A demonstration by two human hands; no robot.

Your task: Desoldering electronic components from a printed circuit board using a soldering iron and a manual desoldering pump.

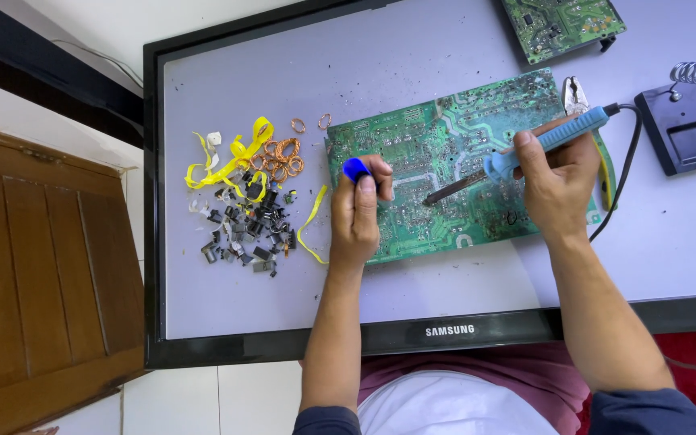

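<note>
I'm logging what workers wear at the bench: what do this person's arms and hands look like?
Both hands, left hand and right hand, are bare: no gloves, rings or watch visible. The forearms are uncovered, with dark navy sleeves pushed up near the elbows.

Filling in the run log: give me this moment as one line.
left hand: holds blue-tipped tool on green circuit board | right hand: holds soldering iron, tip on board | loose parts left

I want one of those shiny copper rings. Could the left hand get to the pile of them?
Probably yes. The left hand rests on the green circuit board, just beside the copper wire coils, with nothing between them. But its grip is shut on a small blue tool.
</note>
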